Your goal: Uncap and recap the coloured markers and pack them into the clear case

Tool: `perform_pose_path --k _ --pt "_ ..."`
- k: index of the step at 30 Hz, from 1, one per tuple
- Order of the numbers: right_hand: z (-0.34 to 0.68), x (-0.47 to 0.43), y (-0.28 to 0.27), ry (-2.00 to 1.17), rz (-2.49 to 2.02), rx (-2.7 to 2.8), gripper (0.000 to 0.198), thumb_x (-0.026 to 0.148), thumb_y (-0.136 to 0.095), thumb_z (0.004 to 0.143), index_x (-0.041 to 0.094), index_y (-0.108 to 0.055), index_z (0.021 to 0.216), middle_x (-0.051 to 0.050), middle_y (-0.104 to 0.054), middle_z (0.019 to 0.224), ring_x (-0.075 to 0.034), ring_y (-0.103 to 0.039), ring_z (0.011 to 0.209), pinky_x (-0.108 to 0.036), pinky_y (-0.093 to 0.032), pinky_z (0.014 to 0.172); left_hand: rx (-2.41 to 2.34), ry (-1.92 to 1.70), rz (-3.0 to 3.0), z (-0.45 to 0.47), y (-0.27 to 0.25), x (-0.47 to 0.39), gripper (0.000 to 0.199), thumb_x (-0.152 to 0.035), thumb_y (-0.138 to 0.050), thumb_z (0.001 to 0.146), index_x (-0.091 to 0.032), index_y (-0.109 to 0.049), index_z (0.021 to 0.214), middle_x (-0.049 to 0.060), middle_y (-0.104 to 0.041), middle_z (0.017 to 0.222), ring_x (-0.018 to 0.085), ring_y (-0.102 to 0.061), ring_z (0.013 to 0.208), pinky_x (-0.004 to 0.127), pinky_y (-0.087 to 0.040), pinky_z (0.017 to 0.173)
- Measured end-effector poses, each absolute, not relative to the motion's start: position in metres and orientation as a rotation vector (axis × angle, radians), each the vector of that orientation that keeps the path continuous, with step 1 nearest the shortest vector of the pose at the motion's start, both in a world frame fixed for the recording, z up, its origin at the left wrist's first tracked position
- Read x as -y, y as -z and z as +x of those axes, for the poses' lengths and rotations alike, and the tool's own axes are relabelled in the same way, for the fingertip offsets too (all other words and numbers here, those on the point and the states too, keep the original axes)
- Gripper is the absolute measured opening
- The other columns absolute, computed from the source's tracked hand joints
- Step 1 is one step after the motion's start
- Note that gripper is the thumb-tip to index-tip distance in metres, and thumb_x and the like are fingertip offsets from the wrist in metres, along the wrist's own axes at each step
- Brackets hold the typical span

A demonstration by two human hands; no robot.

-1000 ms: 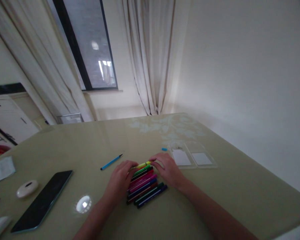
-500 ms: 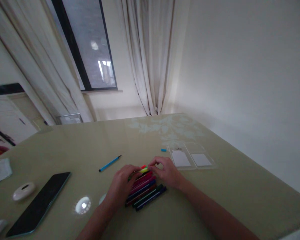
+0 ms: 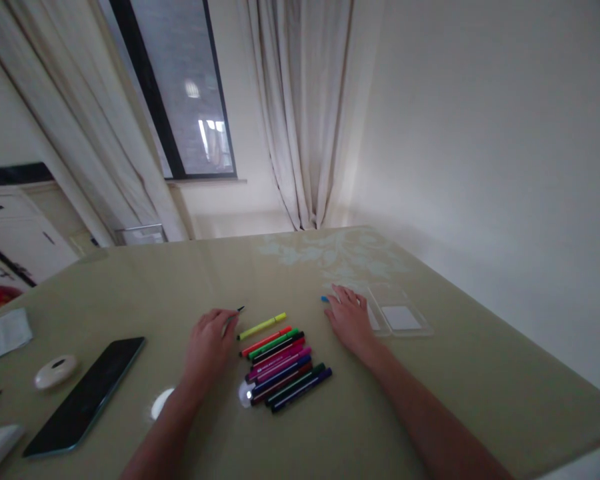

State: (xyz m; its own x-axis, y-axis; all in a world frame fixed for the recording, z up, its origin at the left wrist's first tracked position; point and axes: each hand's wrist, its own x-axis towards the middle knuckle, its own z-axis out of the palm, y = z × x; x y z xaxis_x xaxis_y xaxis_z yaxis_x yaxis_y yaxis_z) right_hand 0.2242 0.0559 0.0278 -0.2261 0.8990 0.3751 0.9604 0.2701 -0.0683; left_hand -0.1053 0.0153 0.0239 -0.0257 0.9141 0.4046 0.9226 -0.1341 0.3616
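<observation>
While the left hand [image 3: 210,340] covers a pen [image 3: 241,309], the right hand [image 3: 351,323] lies by a blue cap [image 3: 325,299]

As I follow through the head camera, left first: fingers bunched over the pen, its dark tip showing past them; I cannot tell whether they pinch it or merely rest on it. Right: palm down, fingers loosely spread, just beside the cap; contact unclear to me. This hand partly hides one half of an open clear case [image 3: 387,293]; white card [image 3: 401,318] in the other half.

Between the hands and nearer the person: pens side by side on the table [image 3: 480,393], all slanted, right ends farther off. Yellow pen [image 3: 263,327] farthest, slightly apart; then orange-red pen [image 3: 266,341], green pen [image 3: 273,345], black, pink and darker ones, down to a dark pen [image 3: 303,391] nearest the person.

Left of the left forearm I note a dark-screened tablet [image 3: 87,397], a rounded white object [image 3: 55,372] and a paper [image 3: 5,335]. Beyond the table: pale curtain [image 3: 305,113], dark-framed window [image 3: 183,87].
</observation>
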Motion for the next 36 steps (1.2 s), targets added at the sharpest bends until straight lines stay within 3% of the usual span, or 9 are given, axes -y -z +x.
perform_pose_path --k 3,6,13,19,36 --pt "0.222 -0.056 -0.029 0.209 -1.678 2.207 0.015 0.017 -0.062 0.097 0.021 -0.073 0.105 -0.014 -0.064 0.141 -0.033 -0.051 0.133 -0.053 -0.037 0.107 2.184 0.646 -1.988 -0.122 -0.023 -0.016 0.039 -0.039 -0.043 0.098 -0.019 -0.073 0.116 0.015 -0.07 0.119 0.036 -0.062 0.11 0.05 -0.05 0.095" --pt "0.222 -0.057 -0.031 0.137 -1.671 2.205 0.012 0.017 -0.062 0.097 0.021 -0.073 0.099 -0.013 -0.066 0.136 -0.032 -0.053 0.13 -0.053 -0.035 0.106 2.251 0.599 -1.995 -0.125 -0.022 -0.017 0.035 -0.037 -0.044 0.097 -0.019 -0.072 0.107 0.014 -0.07 0.115 0.036 -0.062 0.109 0.05 -0.05 0.094" --pt "0.213 -0.053 -0.037 -0.261 -1.399 2.156 0.012 0.027 -0.061 0.103 0.021 -0.071 0.107 -0.006 -0.078 0.107 -0.025 -0.069 0.105 -0.041 -0.04 0.097 2.045 1.236 -2.422 -0.085 -0.028 -0.014 0.028 -0.043 -0.048 0.099 -0.024 -0.067 0.105 0.006 -0.074 0.104 0.026 -0.069 0.098 0.041 -0.053 0.091" --pt "0.194 -0.035 -0.046 -0.368 -1.108 2.101 0.014 0.031 -0.06 0.104 0.023 -0.071 0.108 -0.003 -0.078 0.107 -0.022 -0.07 0.106 -0.037 -0.039 0.097 1.906 1.276 -2.565 -0.062 -0.03 -0.004 0.024 -0.041 -0.053 0.099 -0.026 -0.07 0.102 0.004 -0.076 0.103 0.027 -0.069 0.1 0.042 -0.052 0.093" --pt "0.192 -0.024 -0.048 -0.67 -1.042 1.998 0.016 0.032 -0.066 0.098 0.022 -0.078 0.099 -0.004 -0.079 0.098 -0.022 -0.071 0.095 -0.034 -0.05 0.089 1.808 1.428 -2.613 -0.049 -0.033 0.005 0.022 -0.036 -0.057 0.098 -0.026 -0.076 0.099 0.001 -0.08 0.098 0.022 -0.074 0.093 0.036 -0.057 0.088"
